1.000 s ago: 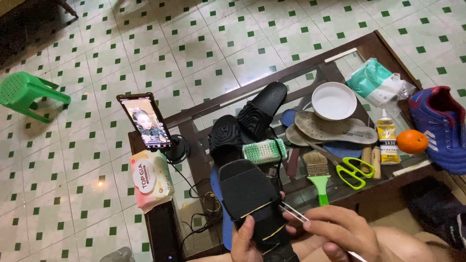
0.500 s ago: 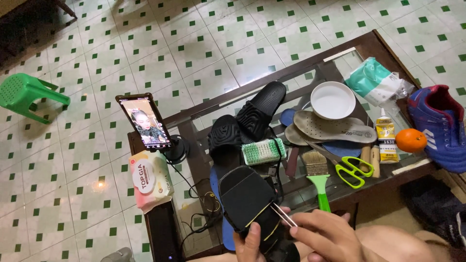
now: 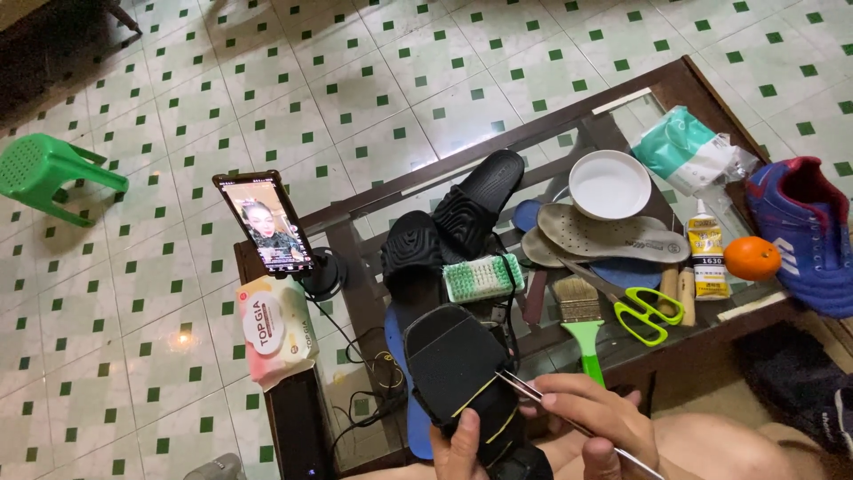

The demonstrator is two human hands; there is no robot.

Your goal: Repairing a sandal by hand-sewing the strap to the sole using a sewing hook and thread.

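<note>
My left hand (image 3: 462, 449) grips a black sandal (image 3: 458, 373) from below, sole side up, at the bottom centre of the head view. A yellow line runs along the edge of its sole. My right hand (image 3: 593, 418) holds a thin metal tool (image 3: 542, 402) whose tip touches the sandal's right edge. Only the thumb and part of the palm of my left hand show.
A glass-topped table (image 3: 622, 98) carries two black slides (image 3: 453, 222), a scrub brush (image 3: 482, 278), a green-handled paintbrush (image 3: 582, 320), green scissors (image 3: 644, 311), insoles (image 3: 613, 236), a white bowl (image 3: 609, 184), a glue tube (image 3: 706, 249), an orange (image 3: 752, 258), a phone on a stand (image 3: 264, 224) and a wipes pack (image 3: 274, 327). A blue shoe (image 3: 804, 231) lies right; a green stool (image 3: 49, 173) stands left.
The sandal has tilted so its flat sole faces up more squarely. My right hand has shifted the metal tool along the sandal's right edge.
</note>
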